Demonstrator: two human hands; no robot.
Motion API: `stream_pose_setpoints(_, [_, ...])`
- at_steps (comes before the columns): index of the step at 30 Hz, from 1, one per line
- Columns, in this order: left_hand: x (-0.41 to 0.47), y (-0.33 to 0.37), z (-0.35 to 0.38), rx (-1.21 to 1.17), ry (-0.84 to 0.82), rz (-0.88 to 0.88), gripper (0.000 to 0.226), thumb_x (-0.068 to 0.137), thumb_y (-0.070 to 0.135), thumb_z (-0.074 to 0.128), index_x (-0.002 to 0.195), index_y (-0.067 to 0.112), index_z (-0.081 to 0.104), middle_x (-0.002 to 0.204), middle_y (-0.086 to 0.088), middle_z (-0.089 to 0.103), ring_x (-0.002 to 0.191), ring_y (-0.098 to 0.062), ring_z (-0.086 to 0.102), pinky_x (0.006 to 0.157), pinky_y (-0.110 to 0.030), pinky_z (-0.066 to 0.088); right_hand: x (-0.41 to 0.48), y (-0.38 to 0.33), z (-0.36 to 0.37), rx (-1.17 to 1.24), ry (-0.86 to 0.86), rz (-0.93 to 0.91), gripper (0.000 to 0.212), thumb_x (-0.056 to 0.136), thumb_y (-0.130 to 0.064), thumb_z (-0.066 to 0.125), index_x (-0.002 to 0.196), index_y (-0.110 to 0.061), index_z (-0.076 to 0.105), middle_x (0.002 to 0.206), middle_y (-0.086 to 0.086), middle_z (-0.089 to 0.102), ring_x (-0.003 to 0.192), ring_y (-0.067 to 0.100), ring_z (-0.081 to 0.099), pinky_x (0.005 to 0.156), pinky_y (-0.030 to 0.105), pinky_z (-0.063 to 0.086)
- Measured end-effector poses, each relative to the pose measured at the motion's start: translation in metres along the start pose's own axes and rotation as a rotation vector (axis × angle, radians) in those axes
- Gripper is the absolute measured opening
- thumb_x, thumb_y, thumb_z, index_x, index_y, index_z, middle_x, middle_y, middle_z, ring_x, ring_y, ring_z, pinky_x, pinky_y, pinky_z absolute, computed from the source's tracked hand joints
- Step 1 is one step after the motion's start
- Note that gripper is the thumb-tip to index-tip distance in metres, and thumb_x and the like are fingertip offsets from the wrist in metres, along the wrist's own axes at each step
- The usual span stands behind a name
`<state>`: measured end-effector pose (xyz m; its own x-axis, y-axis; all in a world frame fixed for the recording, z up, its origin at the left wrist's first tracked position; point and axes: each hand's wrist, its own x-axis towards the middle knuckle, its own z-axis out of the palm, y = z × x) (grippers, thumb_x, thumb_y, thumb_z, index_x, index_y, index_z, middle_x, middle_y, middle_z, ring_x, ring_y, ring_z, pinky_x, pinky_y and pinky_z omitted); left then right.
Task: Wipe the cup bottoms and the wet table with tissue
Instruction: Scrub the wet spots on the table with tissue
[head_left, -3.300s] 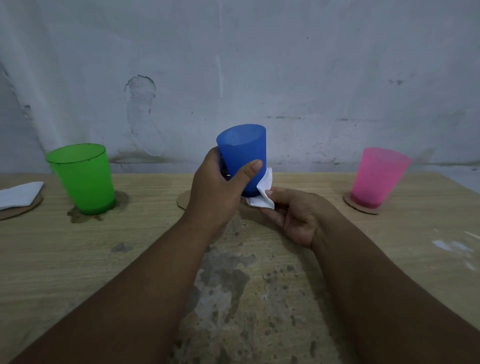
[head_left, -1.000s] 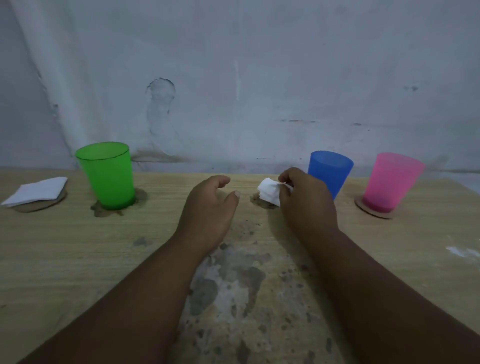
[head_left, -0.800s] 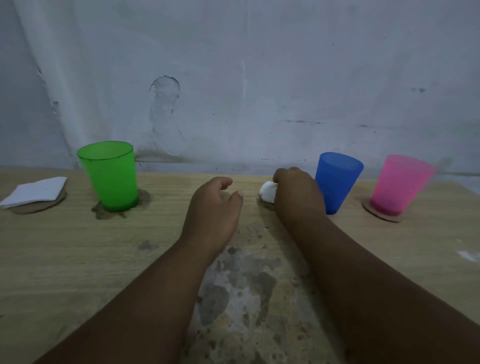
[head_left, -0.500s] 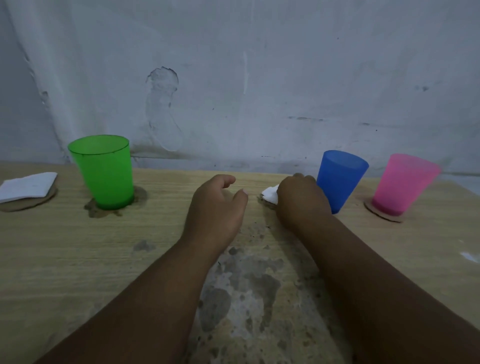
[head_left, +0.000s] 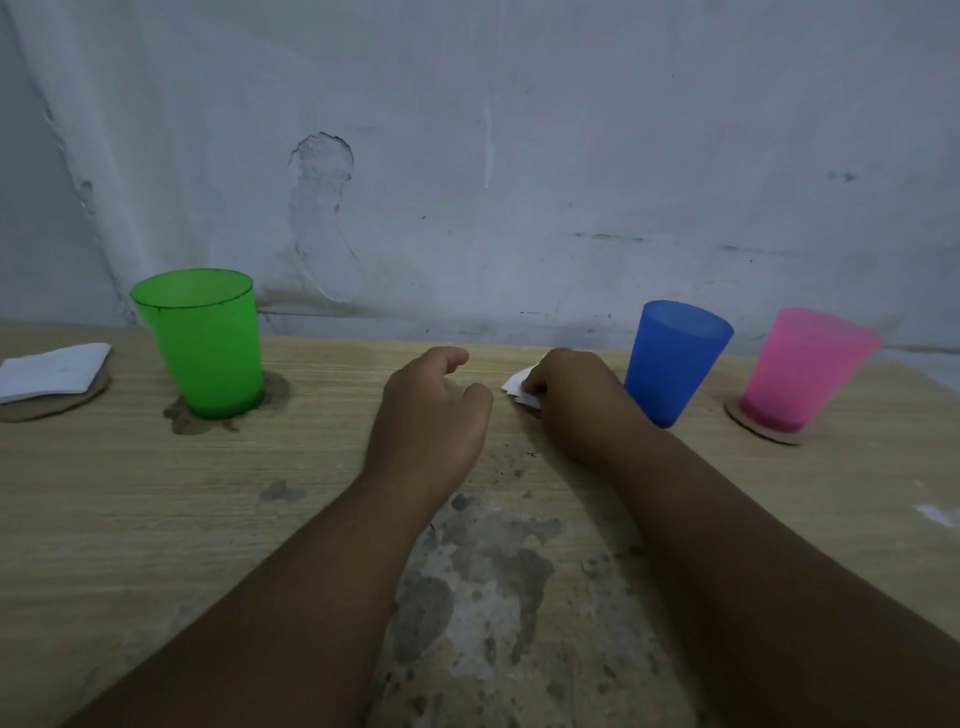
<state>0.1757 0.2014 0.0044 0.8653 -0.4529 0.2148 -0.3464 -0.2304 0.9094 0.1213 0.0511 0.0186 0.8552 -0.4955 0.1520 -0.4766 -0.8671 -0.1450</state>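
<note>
Tissue (head_left: 521, 385), a small white crumpled wad, sits under the right hand (head_left: 576, 402). The fingers curl over it and pinch it down against the wooden table (head_left: 130, 499), so only a ragged corner pokes out on the thumb side. Whether the wood directly beneath it is wet cannot be told, because the hand covers that spot.

The left hand (head_left: 431, 415) rests on the table just beside the wad. Its fingers are loosely curled and hold nothing.

The blue cup (head_left: 675, 358) stands upright just to the right of the gripping hand, straight on the wood with no mat under it. Farther right, the pink cup (head_left: 805, 369) sits on a round cardboard coaster (head_left: 763, 435).

The plainest wet mark is a dark puddle stain (head_left: 182, 418) around the foot of the green cup (head_left: 205, 343). It lies well to the left of the tissue, beyond the left hand. Reaching it probably means carrying the wad across in front of the idle hand. That hand is the nearer one for lifting the green cup.

At the far left, a folded white tissue (head_left: 52, 370) lies on a second coaster (head_left: 57, 410). Near the person, the table surface has a worn grey mottled patch (head_left: 483, 577).

The wad looks soft and thin, likely to shred if dragged hard over rough wood.
</note>
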Motion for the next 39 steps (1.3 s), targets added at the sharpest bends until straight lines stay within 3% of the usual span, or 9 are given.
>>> stream_pose_setpoints(4, [0.000, 0.001, -0.001, -0.054, 0.006, -0.030, 0.050, 0.095, 0.021, 0.055, 0.145, 0.026, 0.050, 0.146, 0.011, 0.051, 0.090, 0.005, 0.055, 0.069, -0.019, 0.041, -0.004, 0.002, -0.001, 0.012, -0.032, -0.072, 0.026, 0.086, -0.008, 0.055, 0.105, -0.016, 0.071, 0.094, 0.004, 0.064, 0.085, 0.021, 0.060, 0.077, 0.033, 0.052])
stream_pose_setpoints(12, [0.004, 0.001, -0.002, -0.156, 0.138, -0.060, 0.048, 0.095, 0.011, 0.049, 0.141, 0.020, 0.054, 0.138, 0.006, 0.057, 0.084, 0.009, 0.050, 0.066, -0.017, 0.038, -0.009, -0.004, -0.003, 0.029, -0.012, -0.024, 0.035, 0.093, -0.011, 0.059, 0.127, -0.017, 0.065, 0.126, 0.008, 0.048, 0.104, 0.022, 0.057, 0.092, 0.032, 0.051])
stream_pose_setpoints(18, [0.003, 0.000, 0.000, -0.156, 0.127, -0.063, 0.045, 0.095, 0.015, 0.048, 0.138, 0.020, 0.056, 0.138, 0.005, 0.058, 0.091, 0.005, 0.053, 0.072, -0.022, 0.040, -0.014, 0.000, -0.004, -0.004, 0.027, -0.010, 0.029, 0.093, -0.016, 0.051, 0.118, -0.017, 0.067, 0.110, 0.008, 0.066, 0.100, 0.027, 0.062, 0.084, 0.036, 0.052])
stream_pose_setpoints(22, [0.003, 0.000, 0.000, -0.140, 0.125, -0.067, 0.046, 0.094, 0.014, 0.048, 0.139, 0.020, 0.056, 0.139, 0.004, 0.058, 0.101, -0.004, 0.055, 0.079, -0.025, 0.041, 0.012, -0.019, -0.025, -0.104, -0.406, 0.146, 0.046, 0.100, -0.019, 0.046, 0.144, -0.004, 0.041, 0.148, 0.012, 0.041, 0.136, 0.026, 0.041, 0.113, 0.037, 0.030])
stream_pose_setpoints(24, [0.004, 0.000, 0.000, -0.137, 0.126, -0.069, 0.046, 0.094, 0.015, 0.048, 0.139, 0.020, 0.056, 0.139, 0.004, 0.058, 0.111, -0.011, 0.054, 0.087, -0.029, 0.041, 0.016, -0.022, -0.025, -0.086, -0.475, 0.138, 0.049, 0.101, -0.016, 0.046, 0.146, -0.002, 0.036, 0.152, 0.011, 0.037, 0.138, 0.024, 0.038, 0.114, 0.035, 0.027])
stream_pose_setpoints(27, [0.005, 0.000, 0.000, -0.128, 0.119, -0.079, 0.047, 0.093, 0.016, 0.048, 0.140, 0.021, 0.055, 0.140, 0.005, 0.057, 0.118, -0.013, 0.054, 0.092, -0.033, 0.044, 0.003, -0.017, -0.014, -0.098, -0.235, 0.021, 0.032, 0.093, -0.011, 0.053, 0.123, -0.011, 0.063, 0.121, 0.011, 0.063, 0.109, 0.026, 0.060, 0.092, 0.036, 0.049])
stream_pose_setpoints(30, [0.004, 0.001, 0.000, -0.126, 0.120, -0.084, 0.047, 0.093, 0.016, 0.048, 0.140, 0.021, 0.055, 0.141, 0.005, 0.057, 0.121, -0.014, 0.053, 0.099, -0.037, 0.046, -0.016, 0.000, -0.004, -0.029, -0.032, -0.124, 0.025, 0.088, -0.008, 0.056, 0.104, -0.018, 0.071, 0.098, 0.005, 0.068, 0.090, 0.024, 0.064, 0.077, 0.034, 0.053])
stream_pose_setpoints(37, [0.004, 0.001, 0.000, -0.124, 0.109, -0.090, 0.047, 0.093, 0.018, 0.049, 0.140, 0.020, 0.055, 0.140, 0.004, 0.057, 0.119, -0.015, 0.055, 0.098, -0.036, 0.047, -0.018, 0.006, -0.003, 0.143, 0.162, 0.123, 0.026, 0.092, -0.009, 0.052, 0.111, -0.013, 0.069, 0.106, 0.010, 0.067, 0.098, 0.028, 0.063, 0.080, 0.033, 0.049])
stream_pose_setpoints(39, [0.003, 0.002, 0.000, -0.115, 0.114, -0.091, 0.047, 0.094, 0.018, 0.049, 0.140, 0.020, 0.055, 0.141, 0.004, 0.057, 0.120, -0.016, 0.054, 0.098, -0.035, 0.046, 0.003, -0.004, -0.011, 0.090, -0.052, 0.228, 0.028, 0.093, -0.012, 0.053, 0.119, -0.007, 0.065, 0.116, 0.013, 0.065, 0.097, 0.026, 0.060, 0.086, 0.035, 0.048])
